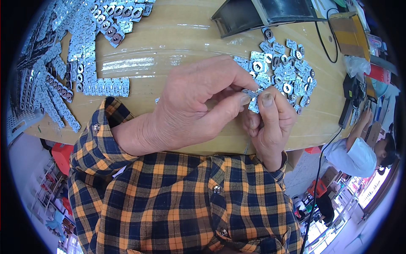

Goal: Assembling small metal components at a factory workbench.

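My left hand (198, 106) and my right hand (268, 122) meet over the wooden table (177, 38), both pinching one small silver metal part (252, 98) between thumbs and fingertips. Just beyond the fingers lies a loose heap of the same small silver parts (283, 67), several with round dark holes. Plaid sleeves cover both my forearms.
Rows of linked silver parts (72, 63) spread over the table's left side. A dark tray-like box (253, 15) stands at the far edge, a cardboard box (349, 31) to its right. A black cable (325, 156) hangs off the right edge. Another person (363, 152) sits lower right.
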Demonstrator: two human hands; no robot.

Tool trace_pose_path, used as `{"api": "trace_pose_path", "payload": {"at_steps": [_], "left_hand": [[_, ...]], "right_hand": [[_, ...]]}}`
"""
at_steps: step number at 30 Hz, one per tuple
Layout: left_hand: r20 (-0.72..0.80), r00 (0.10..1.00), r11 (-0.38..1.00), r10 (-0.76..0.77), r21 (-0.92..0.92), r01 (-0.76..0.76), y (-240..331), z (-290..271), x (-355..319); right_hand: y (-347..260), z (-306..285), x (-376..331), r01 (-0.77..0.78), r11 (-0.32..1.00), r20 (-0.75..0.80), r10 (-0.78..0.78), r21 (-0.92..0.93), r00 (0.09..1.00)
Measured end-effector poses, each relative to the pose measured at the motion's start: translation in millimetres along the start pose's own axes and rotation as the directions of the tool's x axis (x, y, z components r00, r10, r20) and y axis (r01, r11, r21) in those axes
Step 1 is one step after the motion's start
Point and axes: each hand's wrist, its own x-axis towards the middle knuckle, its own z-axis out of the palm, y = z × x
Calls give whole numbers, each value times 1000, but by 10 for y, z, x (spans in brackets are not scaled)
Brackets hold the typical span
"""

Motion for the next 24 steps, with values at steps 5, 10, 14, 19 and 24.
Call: {"api": "trace_pose_path", "payload": {"at_steps": [5, 10, 14, 19, 24], "left_hand": [[-43, 999, 999, -23, -37, 22, -3, 25, -4], [40, 994, 992, 101, 77, -104, 3, -38, 50], [82, 995, 994, 59, 83, -66, 26, -34, 43], [8, 977, 960, -213, -183, 210, -10, -1, 11], [71, 929, 875, -364, -315, 367, 7, -29, 49]], "right_hand": [[25, -10, 15, -7, 1000, 6, 7, 26, 1000], [18, -23, -9, 10, 1000, -40, -9, 28, 999], [-11, -23, -20, 32, 995, -89, -40, -94, 995], [-15, -73, 126, 371, 350, 108, -586, -860, 803], [-94, -122, 21, 258, 563, -41, -462, -785, 886]]}}
